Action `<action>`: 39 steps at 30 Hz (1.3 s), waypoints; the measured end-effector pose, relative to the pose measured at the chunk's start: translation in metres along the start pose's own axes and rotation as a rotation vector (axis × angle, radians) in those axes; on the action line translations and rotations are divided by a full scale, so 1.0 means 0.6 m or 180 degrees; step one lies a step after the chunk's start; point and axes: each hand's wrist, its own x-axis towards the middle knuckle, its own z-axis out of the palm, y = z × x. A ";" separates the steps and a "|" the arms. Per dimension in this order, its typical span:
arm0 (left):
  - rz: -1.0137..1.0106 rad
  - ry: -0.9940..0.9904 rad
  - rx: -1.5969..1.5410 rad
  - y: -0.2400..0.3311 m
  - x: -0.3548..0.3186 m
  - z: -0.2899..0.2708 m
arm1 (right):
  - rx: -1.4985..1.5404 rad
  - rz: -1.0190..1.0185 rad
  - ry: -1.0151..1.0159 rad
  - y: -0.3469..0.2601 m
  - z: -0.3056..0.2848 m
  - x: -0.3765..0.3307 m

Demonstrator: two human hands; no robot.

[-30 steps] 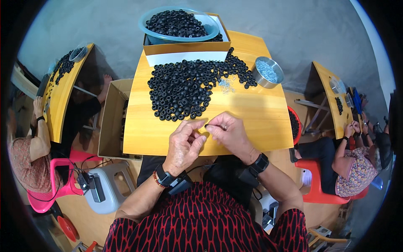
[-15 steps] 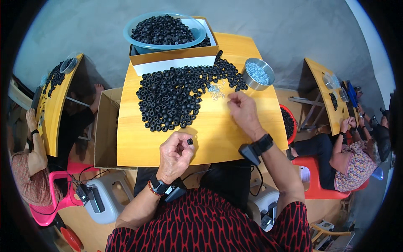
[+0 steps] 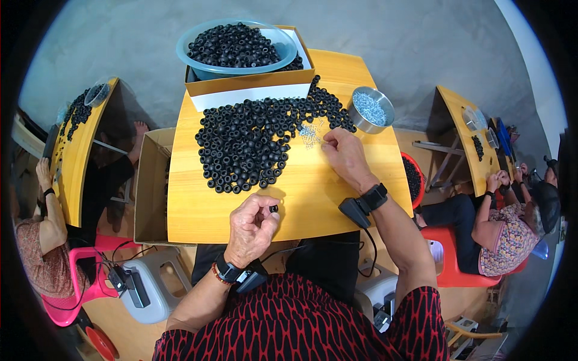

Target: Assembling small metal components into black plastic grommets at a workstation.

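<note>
My left hand (image 3: 250,231) is closed over the near edge of the wooden table, pinching a small black round part with a hole (image 3: 273,209) between thumb and forefinger. On the right, my right hand (image 3: 347,161) hovers low above the tabletop, fingers pressed together. Whatever its fingertips hold, if anything, is too small to make out. Just left of them lies a scatter of tiny silvery metal pieces (image 3: 309,133). A broad heap of black round parts (image 3: 238,147) like the held one spreads over the table's left and middle.
A steel bowl (image 3: 385,123) of small silvery pieces stands at the far right. At the back, a blue basin (image 3: 183,55) of black parts rests in a cardboard box (image 3: 253,90). Left of the table is a larger carton (image 3: 150,180); right, a red tub (image 3: 419,198). People sit at side tables.
My right hand has shifted slightly left, closer to the scattered metal pieces. My left hand still pinches the black part, turned a little. The whole view has tilted slightly.
</note>
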 end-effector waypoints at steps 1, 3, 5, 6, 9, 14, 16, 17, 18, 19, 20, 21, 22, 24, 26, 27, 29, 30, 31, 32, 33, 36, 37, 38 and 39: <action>-0.0076 -0.0015 -0.0037 0.001 -0.001 -0.001 | -0.0001 -0.0001 -0.0005 0.001 0.000 -0.002; -0.0187 -0.0035 -0.0054 0.007 -0.002 -0.003 | 0.0459 0.0117 0.0011 0.005 -0.003 -0.009; -0.0295 -0.0066 -0.0076 0.010 -0.002 -0.002 | 0.0772 0.0260 0.0014 0.010 -0.007 -0.019; -0.0316 -0.0064 -0.0132 0.011 -0.002 -0.002 | 0.1102 0.0398 0.0006 0.010 -0.006 -0.023; -0.0347 -0.0073 -0.0164 0.012 -0.001 -0.003 | 0.1292 0.0433 -0.0137 0.002 -0.011 -0.035; -0.0269 -0.0095 -0.0078 0.009 0.000 -0.004 | 0.1911 0.0602 -0.0404 -0.043 -0.020 -0.056; -0.0310 -0.0075 -0.0154 0.009 -0.001 -0.003 | 0.2116 0.0652 -0.0475 -0.055 -0.020 -0.059; -0.0314 -0.0069 -0.0146 0.010 -0.001 -0.004 | 0.2290 0.0732 -0.0536 -0.060 -0.020 -0.061; -0.0348 -0.0103 -0.0168 0.012 -0.001 -0.004 | 0.2458 0.0815 -0.0584 -0.064 -0.022 -0.062; -0.0381 -0.0138 -0.0190 0.013 0.000 -0.004 | 0.2458 0.0817 -0.0579 -0.064 -0.022 -0.063; -0.0379 -0.0144 -0.0191 0.013 0.000 -0.003 | 0.2559 0.0793 -0.0575 -0.065 -0.023 -0.063; -0.0412 -0.0141 -0.0227 0.012 -0.001 -0.003 | 0.2664 0.0767 -0.0582 -0.065 -0.022 -0.063; -0.0444 -0.0139 -0.0265 0.010 -0.001 -0.003 | 0.2665 0.0767 -0.0585 -0.065 -0.022 -0.064; -0.0410 -0.0104 -0.0269 0.003 -0.002 -0.002 | 0.2848 0.0737 -0.0647 -0.066 -0.022 -0.065; -0.0387 -0.0061 -0.0271 0.002 -0.004 -0.004 | 0.2857 0.0717 -0.0706 -0.074 -0.027 -0.068; -0.0368 -0.0064 -0.0223 0.005 -0.004 -0.005 | 0.2866 0.0691 -0.0755 -0.079 -0.028 -0.070; -0.0366 -0.0050 -0.0168 0.006 -0.003 -0.008 | 0.2973 0.0609 -0.0872 -0.090 -0.026 -0.078; -0.0271 -0.0054 -0.0127 0.004 -0.002 -0.009 | 0.3071 0.0519 -0.0964 -0.095 -0.025 -0.083; -0.0178 -0.0056 -0.0084 0.003 -0.002 -0.010 | 0.3078 0.0523 -0.0982 -0.101 -0.023 -0.086; -0.0190 -0.0040 -0.0078 0.004 -0.003 -0.011 | 0.3077 0.0473 -0.1062 -0.106 -0.019 -0.090; -0.0280 -0.0043 -0.0222 0.005 -0.002 -0.010 | 0.3074 0.0420 -0.1138 -0.111 -0.017 -0.093; -0.0439 -0.0040 -0.0472 0.004 -0.003 -0.014 | 0.3044 0.0354 -0.1321 -0.121 -0.006 -0.102; -0.0502 -0.0052 -0.0583 0.003 -0.004 -0.016 | 0.3054 0.0354 -0.1348 -0.123 -0.001 -0.103; -0.0516 -0.0028 -0.0574 0.003 -0.005 -0.017 | 0.3023 0.0270 -0.1377 -0.126 0.004 -0.105; -0.0573 -0.0033 -0.0772 0.004 -0.005 -0.017 | 0.2981 0.0191 -0.1392 -0.128 0.007 -0.108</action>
